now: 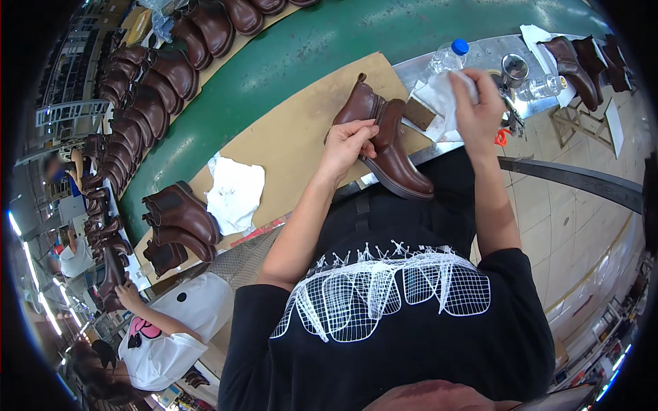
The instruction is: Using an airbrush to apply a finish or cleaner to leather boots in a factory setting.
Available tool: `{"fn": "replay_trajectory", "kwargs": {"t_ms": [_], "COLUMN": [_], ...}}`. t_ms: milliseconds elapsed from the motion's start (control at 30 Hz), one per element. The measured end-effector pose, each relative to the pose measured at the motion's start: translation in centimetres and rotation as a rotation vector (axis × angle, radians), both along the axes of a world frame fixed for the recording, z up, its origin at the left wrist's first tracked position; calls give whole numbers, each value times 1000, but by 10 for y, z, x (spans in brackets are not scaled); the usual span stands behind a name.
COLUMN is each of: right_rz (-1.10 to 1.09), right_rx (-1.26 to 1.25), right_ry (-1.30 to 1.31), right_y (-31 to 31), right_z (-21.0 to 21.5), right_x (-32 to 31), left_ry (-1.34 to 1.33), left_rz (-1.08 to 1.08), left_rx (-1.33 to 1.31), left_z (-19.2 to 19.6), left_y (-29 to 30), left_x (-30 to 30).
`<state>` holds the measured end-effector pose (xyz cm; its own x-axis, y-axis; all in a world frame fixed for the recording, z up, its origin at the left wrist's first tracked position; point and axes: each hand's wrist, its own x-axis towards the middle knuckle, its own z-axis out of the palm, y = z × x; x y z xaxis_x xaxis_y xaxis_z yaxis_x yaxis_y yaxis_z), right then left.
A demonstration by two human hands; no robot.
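Observation:
A brown leather ankle boot (404,168) lies on its side on a tan cardboard sheet (295,130), its toe hanging over the front edge toward me. My left hand (351,144) is closed at the boot's ankle, thumb and forefinger pinched together. Whether a zip pull or only the leather is between those fingertips, I cannot make out. To the right, my right hand (480,109) grips a crumpled white cloth (447,103). Beside that cloth a brown block (419,113), perhaps a sponge, rests on white paper.
Another stained white cloth (234,193) lies left, near several brown boots (181,216). Clear bottles (449,56) and a cup (514,68) stand right on a metal surface. Beyond runs a green belt (274,68) with rows of shoes behind. A co-worker (164,349) handles a boot at left.

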<state>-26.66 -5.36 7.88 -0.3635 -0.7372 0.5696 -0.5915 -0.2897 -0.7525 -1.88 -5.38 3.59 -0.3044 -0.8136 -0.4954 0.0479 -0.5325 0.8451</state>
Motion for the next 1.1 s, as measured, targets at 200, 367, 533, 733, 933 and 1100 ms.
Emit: {"fn": "replay_trajectory", "kwargs": {"t_ms": [200, 367, 533, 733, 933, 1100], "right_rz": [197, 330, 594, 502, 510, 466], "right_rx": [254, 402, 519, 506, 437, 301], "right_ry": [-142, -377, -784, -409, -144, 82], "right_y": [28, 29, 29, 31, 30, 27], "right_z": [-36, -37, -32, -20, -21, -26], "right_x": [39, 48, 45, 50, 56, 61], "left_ry": [38, 38, 41, 39, 67, 97], "left_rz": [57, 11, 17, 33, 69, 61], "left_rx": [-10, -22, -6, -23, -4, -29], "left_z": [-4, 0, 1, -2, -4, -7], "left_y": [4, 4, 4, 4, 4, 4], "left_x": [0, -1, 2, 1, 1, 0]}}
